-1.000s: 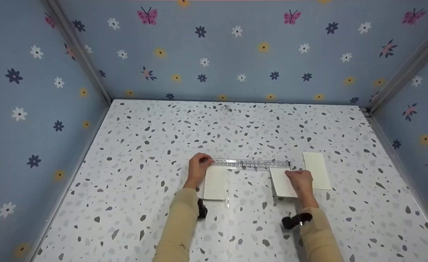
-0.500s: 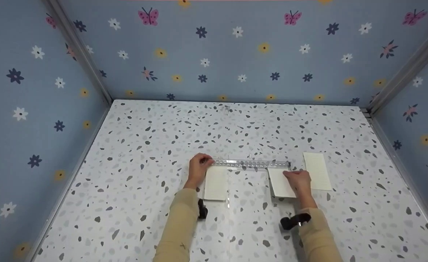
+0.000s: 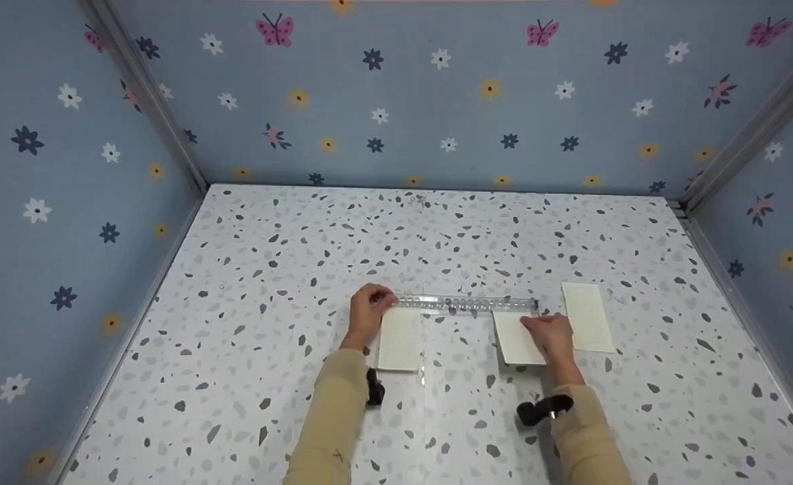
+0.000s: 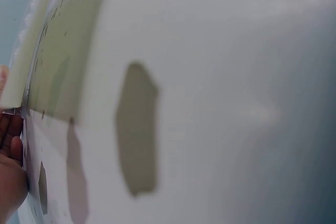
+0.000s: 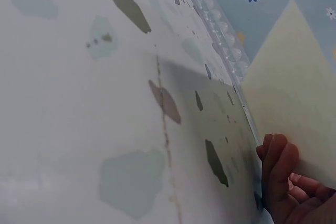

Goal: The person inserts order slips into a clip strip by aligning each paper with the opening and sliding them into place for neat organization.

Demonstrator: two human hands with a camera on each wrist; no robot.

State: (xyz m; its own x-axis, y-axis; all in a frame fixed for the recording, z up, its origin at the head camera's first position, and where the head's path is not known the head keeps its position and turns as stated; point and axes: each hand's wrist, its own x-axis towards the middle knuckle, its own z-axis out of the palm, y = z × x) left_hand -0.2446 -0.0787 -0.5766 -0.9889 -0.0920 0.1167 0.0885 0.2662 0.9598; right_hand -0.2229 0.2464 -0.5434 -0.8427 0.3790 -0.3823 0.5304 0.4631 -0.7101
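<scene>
In the head view a long clear plastic strip [image 3: 460, 303] with a row of round bumps lies across the middle. My left hand [image 3: 367, 313] pinches its left end, thumb and fingertips curled at the corner. Just below that end is a cream sheet of paper [image 3: 399, 340]. My right hand [image 3: 551, 337] pinches a second cream sheet [image 3: 514, 340] by its right side. This sheet is raised at a tilt, its top edge overlapping the strip in the head view. The right wrist view shows the held sheet [image 5: 294, 82] upright beside the bumpy strip [image 5: 220, 30].
A third cream sheet [image 3: 588, 316] lies to the right, beyond my right hand. The white speckled table [image 3: 288, 269] runs back to blue patterned panels [image 3: 436, 101] on three sides. A black wrist mount [image 3: 537, 409] sits at the right sleeve.
My right hand has shifted slightly left with the sheet, which now covers a little more of the table towards the middle. The left hand and the plastic strip stay put.
</scene>
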